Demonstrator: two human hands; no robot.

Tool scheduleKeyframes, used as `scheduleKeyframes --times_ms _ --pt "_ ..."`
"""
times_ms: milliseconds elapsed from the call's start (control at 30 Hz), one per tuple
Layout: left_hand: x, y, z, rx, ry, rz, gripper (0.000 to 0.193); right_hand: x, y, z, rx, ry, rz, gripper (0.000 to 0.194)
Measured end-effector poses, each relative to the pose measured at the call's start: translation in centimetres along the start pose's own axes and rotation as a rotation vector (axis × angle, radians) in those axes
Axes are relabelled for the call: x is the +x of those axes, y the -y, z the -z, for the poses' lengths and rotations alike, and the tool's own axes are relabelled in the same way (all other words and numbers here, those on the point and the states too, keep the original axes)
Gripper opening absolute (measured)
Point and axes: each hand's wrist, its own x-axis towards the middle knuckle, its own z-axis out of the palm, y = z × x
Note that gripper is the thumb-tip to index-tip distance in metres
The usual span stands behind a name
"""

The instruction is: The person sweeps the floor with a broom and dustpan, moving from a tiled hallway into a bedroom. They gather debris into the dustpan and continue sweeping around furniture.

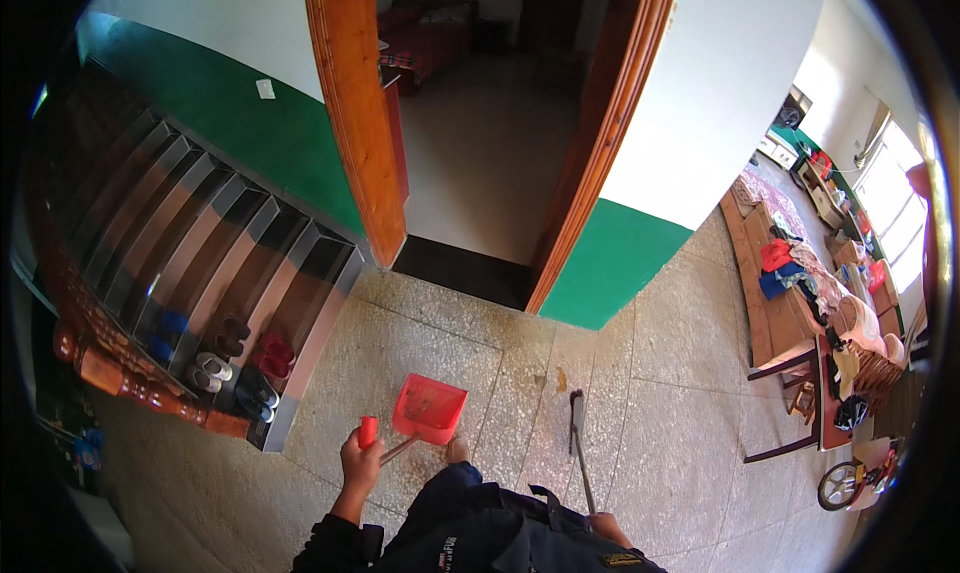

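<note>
My left hand [361, 464] is wrapped around the handle of a long-handled dustpan, whose red grip end [367, 432] pokes up above my thumb. Its red plastic pan [430, 408] is near the floor just ahead of my shoe [458, 450], with some dirt or residue inside. At the lower right, my right hand [609, 529], partly hidden by my dark jacket, holds the pole of a broom [584, 472]. The broom's narrow dark head [575, 421] is at the speckled floor, to the right of the dustpan. A small brownish patch [562, 379] lies on the floor just beyond the broom head.
A wooden-framed doorway with a black threshold [461, 273] opens ahead. Tiled stairs [247, 235] with several pairs of shoes [214, 366] and a carved wooden banister [142, 385] rise at left. A table [821, 393], a clothes-strewn bed-like surface [787, 303] and a small bicycle [859, 483] stand right.
</note>
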Motion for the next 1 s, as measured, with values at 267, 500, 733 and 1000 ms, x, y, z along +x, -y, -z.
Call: scheduleKeyframes --times_ms 267,500,733,1000 --pt "10.9 -8.7 -2.7 -0.102 0.065 0.066 0.023 10.5 10.4 22.0 1.375 0.017 -0.973 0.025" --pt "19.6 -13.4 -5.5 -0.089 0.046 0.003 0.027 23.4 8.5 27.6 1.43 0.064 -0.819 0.017" --pt "29.9 -19.1 -9.4 -0.032 0.001 0.009 0.03 40.1 6.2 38.6 1.297 0.228 -0.684 0.018" --pt "41.2 -25.5 -15.5 -0.004 -0.045 0.003 0.027 58.0 5.8 57.1 1.21 0.355 -0.584 0.027"
